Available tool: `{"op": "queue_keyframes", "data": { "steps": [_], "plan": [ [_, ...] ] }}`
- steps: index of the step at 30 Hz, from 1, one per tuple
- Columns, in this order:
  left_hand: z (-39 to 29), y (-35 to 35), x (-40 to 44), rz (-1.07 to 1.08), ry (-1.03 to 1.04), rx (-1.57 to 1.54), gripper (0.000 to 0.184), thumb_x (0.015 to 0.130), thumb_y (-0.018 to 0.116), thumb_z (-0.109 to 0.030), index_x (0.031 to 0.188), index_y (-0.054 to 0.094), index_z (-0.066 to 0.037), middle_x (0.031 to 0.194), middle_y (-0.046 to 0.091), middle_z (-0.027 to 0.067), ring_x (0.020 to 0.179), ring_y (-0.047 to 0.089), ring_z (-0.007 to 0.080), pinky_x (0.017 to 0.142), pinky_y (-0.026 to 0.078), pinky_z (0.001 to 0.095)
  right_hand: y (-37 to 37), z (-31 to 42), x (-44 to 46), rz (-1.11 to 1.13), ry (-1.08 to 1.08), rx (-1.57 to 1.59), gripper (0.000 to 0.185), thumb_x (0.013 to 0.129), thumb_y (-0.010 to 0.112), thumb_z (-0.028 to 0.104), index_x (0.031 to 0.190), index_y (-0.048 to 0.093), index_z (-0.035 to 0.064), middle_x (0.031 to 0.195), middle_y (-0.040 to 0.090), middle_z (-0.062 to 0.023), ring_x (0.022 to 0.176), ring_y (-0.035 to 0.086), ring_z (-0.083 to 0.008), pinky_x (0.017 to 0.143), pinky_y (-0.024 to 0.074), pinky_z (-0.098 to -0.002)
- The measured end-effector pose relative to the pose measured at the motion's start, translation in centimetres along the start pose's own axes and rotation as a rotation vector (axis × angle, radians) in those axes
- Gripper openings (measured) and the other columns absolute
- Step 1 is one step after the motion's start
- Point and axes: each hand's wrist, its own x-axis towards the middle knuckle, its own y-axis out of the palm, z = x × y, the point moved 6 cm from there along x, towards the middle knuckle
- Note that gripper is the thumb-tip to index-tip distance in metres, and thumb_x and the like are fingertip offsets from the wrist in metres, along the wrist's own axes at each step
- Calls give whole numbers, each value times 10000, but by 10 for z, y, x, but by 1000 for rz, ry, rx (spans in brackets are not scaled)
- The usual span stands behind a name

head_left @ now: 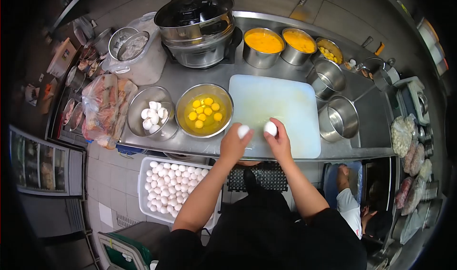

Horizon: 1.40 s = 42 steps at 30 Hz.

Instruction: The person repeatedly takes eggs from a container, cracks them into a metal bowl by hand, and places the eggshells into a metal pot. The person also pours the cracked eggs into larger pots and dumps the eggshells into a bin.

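Over the front part of the white cutting board, my left hand has its fingers closed round a white egg. A second white egg is between the fingers of my right hand, a short way to the right. The two eggs are apart. Left of the board, a steel bowl holds several yolks in clear egg white. Beside it, another steel bowl contains several white eggshells.
A white crate full of eggs stands below the counter. Pots of yellow liquid line the back, with steel pots at the right. Bagged meat lies at the left. Another person's arm shows at lower right.
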Motion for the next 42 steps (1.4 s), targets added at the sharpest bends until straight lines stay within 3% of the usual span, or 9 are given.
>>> {"op": "queue_keyframes", "data": {
  "steps": [4,8,16,18,20,26,29,35,42],
  "plan": [
    [20,-24,30,331,-552,-1000,334,1020,529,-382,970,582,-56,673,550,50,494,469,134,445,353,277,60,46,41,302,-82,-131,448,863,724,188,1283,602,92,1118,642,-113,968,641,-233,868,514,-347],
    [38,-54,44,335,-646,-1088,323,1048,461,-381,1010,575,-82,632,491,10,445,339,84,403,260,237,116,64,75,475,-321,-307,376,858,713,177,1224,658,108,1031,647,-91,955,641,-232,861,512,-344],
    [50,-98,63,243,-549,-593,384,980,590,-424,1160,600,-85,710,545,-2,506,445,78,444,337,229,152,84,90,451,-667,-555,384,811,738,181,1192,701,151,1084,626,-109,986,639,-300,847,531,-383],
    [43,-122,79,132,-198,-240,465,948,630,-427,1222,597,-53,848,664,59,603,590,147,547,466,276,159,96,87,399,-769,-594,410,806,749,182,1211,689,168,1107,628,-110,1019,638,-306,863,533,-390],
    [51,-151,84,-9,-225,8,543,915,670,-421,1263,584,-14,1060,705,199,964,690,306,860,523,376,159,105,90,352,-660,-483,440,836,761,207,1256,645,142,1060,638,-117,952,655,-300,829,538,-399],
    [107,-249,85,-168,-397,566,725,845,700,-554,1374,549,-82,1298,613,239,1225,574,386,1037,450,445,175,36,103,555,360,180,397,1008,600,390,1235,591,64,1001,660,-85,760,622,-137,620,547,-297],
    [114,-252,79,-232,-345,722,731,845,706,-538,1387,543,-76,1353,574,233,1276,530,385,1064,427,447,186,32,93,647,529,461,428,1023,547,451,1154,614,49,907,664,-48,653,606,-105,524,518,-223],
    [38,-152,73,210,-70,18,548,851,759,-234,1342,595,-57,914,673,99,783,626,183,767,521,313,214,25,90,769,495,427,489,1047,446,514,1090,626,62,780,620,-22,578,546,-106,497,461,-236],
    [41,-140,73,222,-202,-11,508,820,704,-143,1317,613,-92,911,658,138,794,631,243,754,516,355,207,38,92,585,159,-199,517,1033,473,512,1027,648,26,807,663,-123,668,639,-214,582,500,-350]
  ]
}}
